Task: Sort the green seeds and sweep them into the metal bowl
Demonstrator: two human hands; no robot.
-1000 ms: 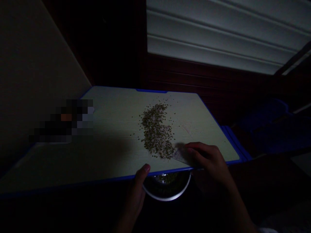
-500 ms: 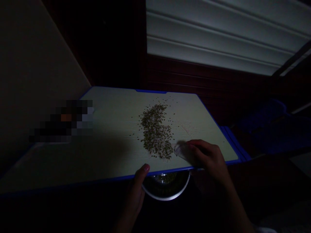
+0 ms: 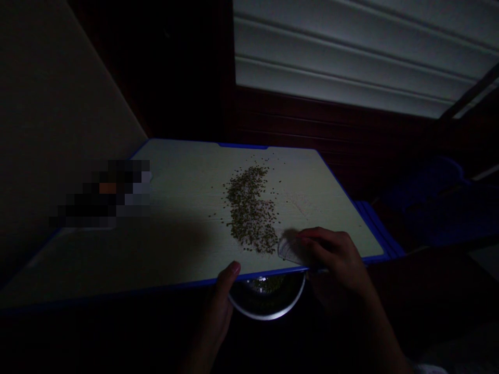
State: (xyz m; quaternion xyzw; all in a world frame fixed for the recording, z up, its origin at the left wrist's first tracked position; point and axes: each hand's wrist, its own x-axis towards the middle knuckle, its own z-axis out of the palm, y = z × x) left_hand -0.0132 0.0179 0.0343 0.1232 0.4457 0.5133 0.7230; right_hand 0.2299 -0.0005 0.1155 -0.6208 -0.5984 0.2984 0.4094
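Pointing left, a scraper [image 3: 289, 248] faces seeds [image 3: 251, 213] strewn far-to-near.

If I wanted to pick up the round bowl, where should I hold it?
Probably take the bowl by its near rim, coming from the person's side. That shiny curved edge sticks out past the board, which covers the far part from view.

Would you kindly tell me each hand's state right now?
Left hand: thumb at the near edge of the board, by the bowl; grip cannot be told.
Right hand: closed on a thin pale piece.
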